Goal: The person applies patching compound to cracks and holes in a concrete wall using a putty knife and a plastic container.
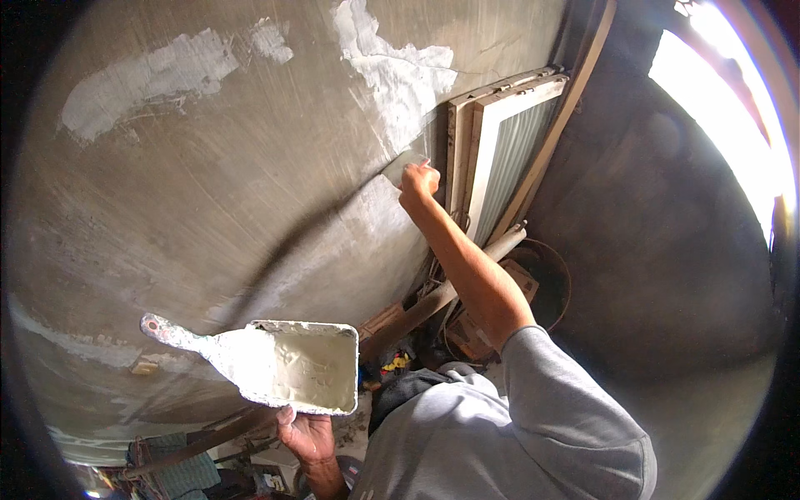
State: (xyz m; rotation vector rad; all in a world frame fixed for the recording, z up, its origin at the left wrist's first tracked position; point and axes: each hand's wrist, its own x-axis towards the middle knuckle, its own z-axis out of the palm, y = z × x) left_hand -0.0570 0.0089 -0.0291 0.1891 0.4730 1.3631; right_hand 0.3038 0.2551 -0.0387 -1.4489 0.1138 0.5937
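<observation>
My left hand (308, 437), at the lower middle, supports a rectangular tray (357, 379) from below, thumb against its near side. Smooth off-white putty (320, 371) covers the tray's inside. A wide putty knife (229, 354) lies across the tray's left end, its smeared handle jutting out to the left. Up at the wall, my right hand (420, 182) is closed round a flat scraper (403, 163), seen only in part, whose blade is against the surface. Directly above it spreads a white putty patch (404, 83) on the grey-brown wall (167, 217).
Framed panels (479, 158) lean on the wall right of my right hand, beside a wooden plank (554, 125). Beneath my right arm are a long pole (417, 312) and a round tub (568, 279) with cardboard. Bright light enters through an opening (708, 100) at upper right.
</observation>
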